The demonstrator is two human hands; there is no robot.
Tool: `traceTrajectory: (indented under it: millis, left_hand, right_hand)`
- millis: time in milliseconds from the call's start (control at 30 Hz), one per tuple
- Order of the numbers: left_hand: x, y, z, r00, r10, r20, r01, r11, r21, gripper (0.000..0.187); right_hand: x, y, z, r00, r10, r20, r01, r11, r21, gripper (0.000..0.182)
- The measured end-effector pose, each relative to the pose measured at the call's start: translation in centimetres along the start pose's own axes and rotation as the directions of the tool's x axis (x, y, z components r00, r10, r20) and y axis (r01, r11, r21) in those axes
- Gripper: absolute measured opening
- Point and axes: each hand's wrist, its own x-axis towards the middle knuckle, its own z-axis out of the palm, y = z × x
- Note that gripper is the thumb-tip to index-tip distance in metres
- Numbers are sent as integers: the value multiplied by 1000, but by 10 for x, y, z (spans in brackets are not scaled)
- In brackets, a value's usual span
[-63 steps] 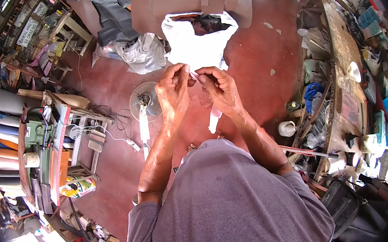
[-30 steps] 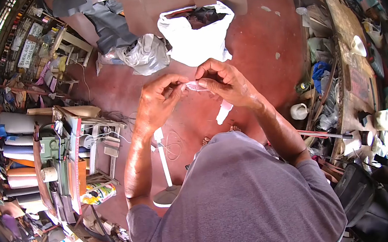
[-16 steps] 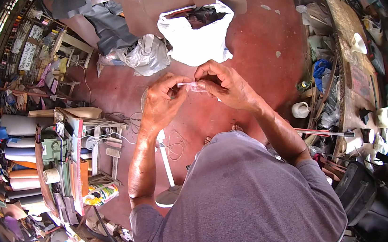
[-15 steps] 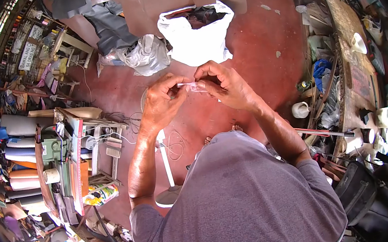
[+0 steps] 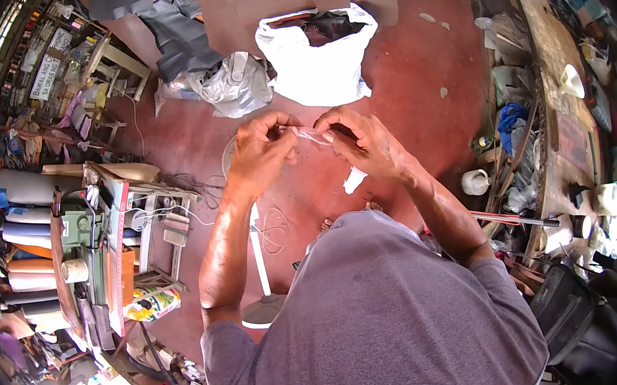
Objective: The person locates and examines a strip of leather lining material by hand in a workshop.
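A small, thin, pinkish translucent strip (image 5: pixel 311 135) stretches between my two hands, above the red floor. My left hand (image 5: pixel 263 152) pinches its left end between thumb and fingers. At its right end, my right hand (image 5: pixel 355 139) grips it with thumb and index finger. Below my right hand a white piece (image 5: pixel 354 179) shows; whether it hangs from the hand or lies lower down I cannot tell. What the strip is made of is too small to make out.
A white bag (image 5: pixel 318 67) with dark items stands ahead, beside a grey plastic bag (image 5: pixel 237 86). A fan (image 5: pixel 265 311) stands on the left. A sewing machine (image 5: pixel 79 231) is further left. A cluttered wooden bench (image 5: pixel 550 92) runs along the right.
The strip now looks more stretched and slants down to the right. More of the white piece shows below my right hand. Both hands have shifted slightly.
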Motion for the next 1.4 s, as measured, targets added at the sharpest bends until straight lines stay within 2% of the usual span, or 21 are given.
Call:
traceTrajectory:
  millis: [100,200,300,400,500,633,767,833,867,967,1067,1167,1267,1400]
  left_hand:
    - [3,-5,-2,1000,-10,5,11,996,-88,13]
    - [5,-3,1,1000,-10,19,11,997,-76,12]
    - [5,1,2,1000,-20,16,21,997,-75,13]
    - [5,4,4,999,-35,-4,34,995,-96,12]
    - [3,7,6,998,-52,-32,48,990,-131,11]
    - [3,5,6,998,-50,-30,44,985,-169,12]
    - [-1,6,8,998,-4,-61,-7,983,-181,14]
    - [-2,4,9,990,96,-107,-102,994,-50,14]
    - [-3,2,10,981,149,-124,-148,989,18,14]
    - [-5,-1,11,955,254,-155,-247,967,64,14]
    - [-5,-3,8,965,208,-157,-195,976,96,14]
    - [-9,0,8,979,140,-150,-132,989,64,15]
    - [-9,-5,11,952,238,-192,-213,967,140,14]
    - [-15,2,14,914,347,-213,-290,922,257,13]
  right_hand:
    - [1,-11,-5,996,60,70,-60,998,0,24]
    - [4,2,5,970,-240,-30,226,942,-247,33]
    - [1,-6,9,985,-175,9,164,902,-399,38]
    - [-4,7,18,954,-294,-56,221,816,-534,38]
    - [0,7,23,882,-460,-99,309,725,-616,26]
    - [6,5,24,816,-575,-64,393,633,-667,23]
    - [10,7,30,806,-580,-119,372,653,-660,24]
    - [9,13,34,834,-535,-133,339,688,-642,24]
    - [8,12,36,860,-482,-168,299,742,-600,23]
    - [7,5,41,909,-343,-235,205,862,-464,22]
    - [10,-1,40,934,-278,-227,193,922,-335,22]
    - [10,-12,41,953,-143,-268,117,987,-114,21]
    - [11,-13,40,951,-137,-278,116,989,-92,22]
    - [11,-18,40,939,-183,-290,140,977,-163,24]
